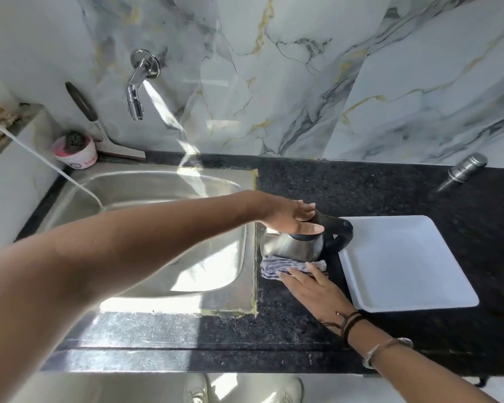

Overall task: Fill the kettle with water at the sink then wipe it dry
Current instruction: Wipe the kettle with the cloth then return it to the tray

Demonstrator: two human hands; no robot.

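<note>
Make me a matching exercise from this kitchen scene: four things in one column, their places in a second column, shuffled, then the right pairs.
Things:
1. kettle
2. striped cloth
3. white tray
4. tap

Places:
A. on the marble wall above the sink
B. on the counter, right of the kettle
C. under the left hand
D. under the right hand, at the kettle's base

Pairs: 1-C, 2-D, 3-B, 4-A

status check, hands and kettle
Left hand flat on kettle lid. Right hand pressing cloth at its base. White tray close beside handle.
</note>
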